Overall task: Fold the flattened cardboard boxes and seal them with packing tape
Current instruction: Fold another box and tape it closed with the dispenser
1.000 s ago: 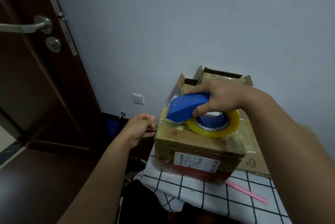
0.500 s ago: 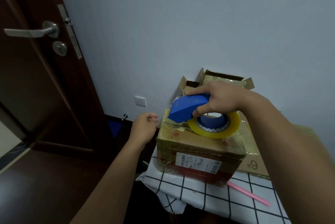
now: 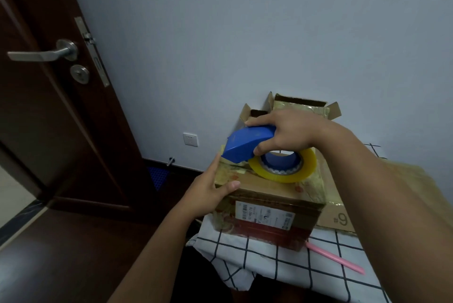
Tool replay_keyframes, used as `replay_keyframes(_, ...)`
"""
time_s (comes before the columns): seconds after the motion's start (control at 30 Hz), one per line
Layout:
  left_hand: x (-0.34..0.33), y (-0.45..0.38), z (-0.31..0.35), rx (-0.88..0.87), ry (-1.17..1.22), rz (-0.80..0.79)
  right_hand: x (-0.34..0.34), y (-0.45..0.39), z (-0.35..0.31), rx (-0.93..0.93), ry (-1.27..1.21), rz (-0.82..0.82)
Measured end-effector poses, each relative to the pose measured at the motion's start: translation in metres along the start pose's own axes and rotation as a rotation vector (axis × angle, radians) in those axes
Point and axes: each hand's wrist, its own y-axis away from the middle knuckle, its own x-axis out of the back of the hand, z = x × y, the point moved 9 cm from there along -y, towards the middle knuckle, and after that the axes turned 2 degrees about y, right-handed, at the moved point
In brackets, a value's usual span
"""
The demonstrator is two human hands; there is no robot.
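The closed cardboard box (image 3: pixel 267 199) is sitting on the checked tablecloth (image 3: pixel 282 266), the right hand (image 3: pixel 286 133) is gripping the blue tape dispenser (image 3: pixel 250 143) on the box's top with its nose aiming left, and the nearer left hand (image 3: pixel 210 192) is pressing straight fingers against the box's left edge.

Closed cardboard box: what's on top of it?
A blue tape dispenser with a yellow tape roll sits on the closed cardboard box, gripped by the right hand. The left hand steadies its left edge. The top seam under the dispenser is hidden.
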Motion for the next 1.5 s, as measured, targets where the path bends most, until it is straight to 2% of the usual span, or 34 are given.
replay_keyframes(0.1, -0.001, -0.006, 0.005, -0.052, -0.100, -0.015, 0.001, 0.001, 0.001, -0.001, 0.006, 0.001)
replay_keyframes(0.2, 0.001, -0.013, 0.012, -0.102, -0.208, 0.041, 0.000, -0.002, 0.002, 0.012, -0.009, -0.015)
replay_keyframes(0.47, 0.002, -0.018, 0.016, -0.094, -0.523, 0.156, -0.002, -0.005, 0.001, 0.041, -0.024, -0.074)
replay_keyframes(0.9, 0.002, -0.019, 0.013, 0.014, -0.696, 0.089, 0.008, 0.020, 0.034, -0.021, -0.062, -0.156)
replay_keyframes(1.0, -0.003, -0.021, 0.018, -0.020, -0.765, 0.057, 0.008, 0.028, 0.043, -0.023, -0.018, -0.130)
replay_keyframes(1.2, -0.022, -0.012, 0.033, -0.152, -0.950, 0.137, 0.007, 0.031, 0.045, -0.005, -0.010, -0.071)
replay_keyframes(1.33, -0.027, -0.013, 0.031, -0.152, -0.923, 0.118, 0.004, 0.029, 0.045, -0.010, 0.017, -0.060)
replay_keyframes(1.5, -0.031, -0.011, 0.027, -0.080, -1.024, 0.084, 0.003, 0.026, 0.038, -0.009, 0.072, -0.047)
